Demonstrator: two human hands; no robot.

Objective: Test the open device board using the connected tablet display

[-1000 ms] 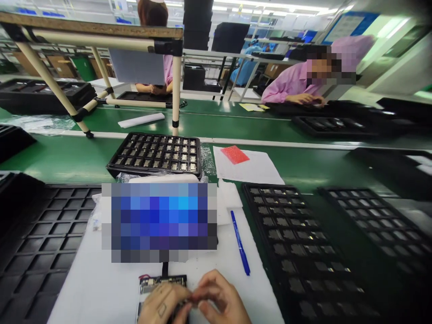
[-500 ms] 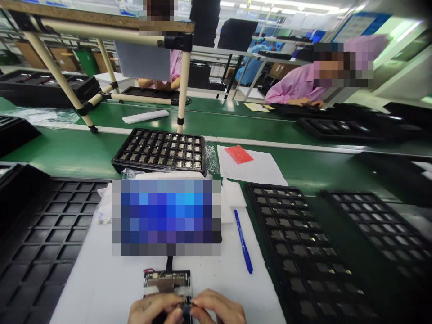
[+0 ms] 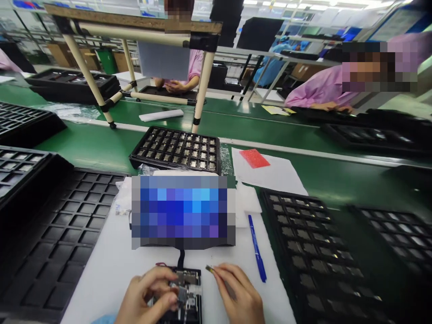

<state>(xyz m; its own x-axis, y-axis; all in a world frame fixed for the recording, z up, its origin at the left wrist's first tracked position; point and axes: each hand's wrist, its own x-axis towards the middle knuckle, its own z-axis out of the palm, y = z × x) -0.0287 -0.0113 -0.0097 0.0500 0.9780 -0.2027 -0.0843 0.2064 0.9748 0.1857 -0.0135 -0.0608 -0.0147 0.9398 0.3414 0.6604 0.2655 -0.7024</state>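
An opened electronic device (image 3: 194, 310) lies on the white work mat, with bare circuitry showing and a dark flat cable (image 3: 181, 260) running from it to the pixelated screen. Over its left side is my left hand (image 3: 145, 294), fingers curled and thumb near the fingertips. A small silvery square part (image 3: 182, 294) shows right beside those fingertips; whether they grip it is unclear. To the right of the device, my right hand (image 3: 239, 292) pinches a small flat metallic piece (image 3: 209, 269) between thumb and forefinger, just above the mat.
A blue pen (image 3: 257, 249) lies on the white mat (image 3: 104, 265). Black compartment trays stand left (image 3: 76, 225) and right (image 3: 303, 243); another tray (image 3: 178, 148) with small metal parts sits behind the screen (image 3: 184, 211). Co-workers in pink sit across the green bench (image 3: 232, 117).
My hands were together over the device and have now parted. My right hand has moved up and right with the metallic piece. The whole view has shifted slightly.
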